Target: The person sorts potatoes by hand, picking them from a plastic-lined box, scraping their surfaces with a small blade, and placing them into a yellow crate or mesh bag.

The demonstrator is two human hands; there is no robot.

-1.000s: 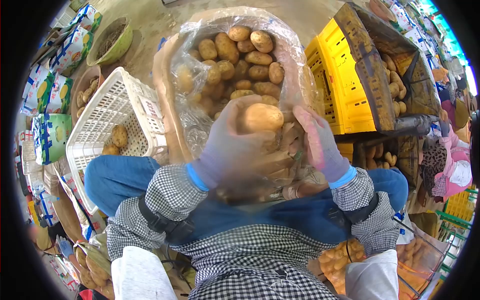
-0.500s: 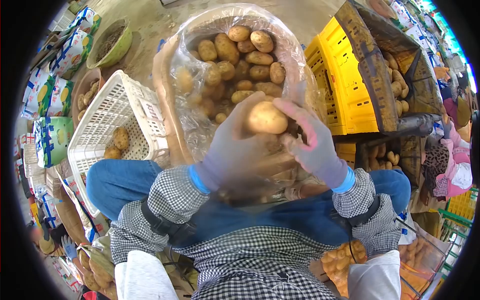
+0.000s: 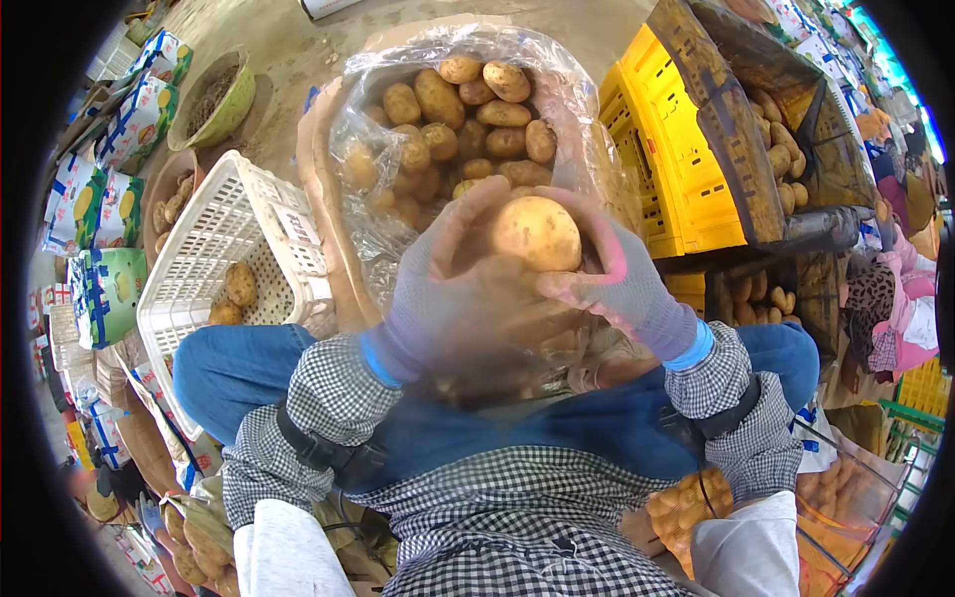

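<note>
A large pale-yellow potato (image 3: 537, 235) is held between both gloved hands in front of my lap. My left hand (image 3: 430, 274), in a grey glove, is closed around its left side. On the other side, my right hand (image 3: 637, 281), in a grey glove with pink on the fingers, curls round the potato with the thumb below. A brownish smear blurs the view just under the hands, hiding part of the left fingers. Past the hands stands a box (image 3: 320, 189) lined with clear plastic film, with several potatoes (image 3: 438, 99) in it.
At the left is a white plastic crate (image 3: 164, 289) with two potatoes in it. Yellow crates (image 3: 686, 149) with dark lining and potatoes stand at the right. A green tub (image 3: 239, 99) sits at the back left. Other people (image 3: 900, 289) are at the far right.
The potato has turned a little and sits slightly further right. My left hand has shifted left and wraps closer, and my right fingers have closed in round the potato. The view has tilted slightly.
</note>
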